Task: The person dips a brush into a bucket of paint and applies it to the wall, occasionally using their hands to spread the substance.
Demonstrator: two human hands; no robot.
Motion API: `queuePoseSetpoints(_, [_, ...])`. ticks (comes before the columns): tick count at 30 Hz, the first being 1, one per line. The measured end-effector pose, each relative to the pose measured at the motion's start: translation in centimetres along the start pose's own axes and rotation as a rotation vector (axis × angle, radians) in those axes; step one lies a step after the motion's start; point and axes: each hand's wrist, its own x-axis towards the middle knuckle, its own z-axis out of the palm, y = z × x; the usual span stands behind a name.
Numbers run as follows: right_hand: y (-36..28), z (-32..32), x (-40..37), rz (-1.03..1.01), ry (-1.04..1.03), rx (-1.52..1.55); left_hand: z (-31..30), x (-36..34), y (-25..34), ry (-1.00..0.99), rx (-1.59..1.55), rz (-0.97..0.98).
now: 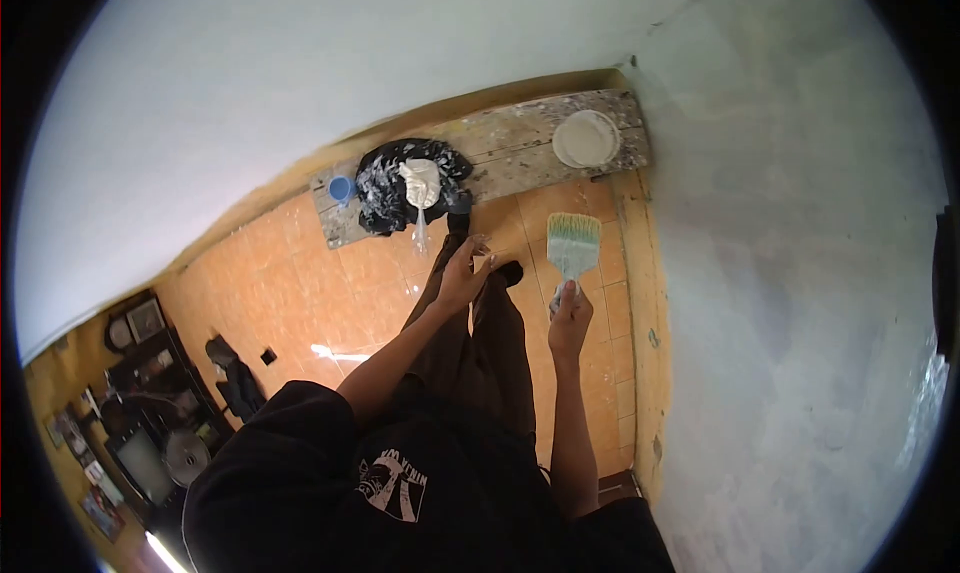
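Observation:
My right hand (570,323) grips the handle of a wide paint brush (573,241), its pale greenish-yellow bristles pointing away from me. In front of my body my left hand (464,276) hangs with its fingers apart and nothing in them. Beyond it, a clear plastic bag with white paste (421,183) lies on a black, white-spattered cloth (380,188). The cloth rests on a paint-stained wooden bench (505,163). A round tub of whitish material (586,139) stands at the bench's right end, and a blue cup (342,190) at its left end.
A pale wall (780,303) rises close on the right, another wall (250,83) behind the bench. Orange tiles (290,273) cover the floor. At the lower left are a dark cabinet with a television (145,463), a fan (187,457) and a dark object on the floor (236,378).

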Motion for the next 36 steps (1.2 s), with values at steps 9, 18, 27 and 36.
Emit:
queuePoseSetpoints(9, [4.3, 8.1, 3.3, 0.134, -0.272, -0.182, -1.4, -2.8, -16.9, 0.302, -0.503, -0.499])
queuePoseSetpoints(18, [13.0, 17.8, 4.4, 0.099, -0.556, -0.434, -6.8, -4.2, -24.7, 0.433, -0.333, -0.568])
queuePoseSetpoints(27, [21.4, 32.1, 10.9, -0.082, -0.869, -0.694, -8.3, -4.4, -37.3, 0.641, -0.797, -0.828])
queuePoseSetpoints(36, [26.2, 41.4, 14.1, 0.014, -1.161, -0.708, -10.0, 0.5, -31.1, 0.949, -0.943, -0.825])
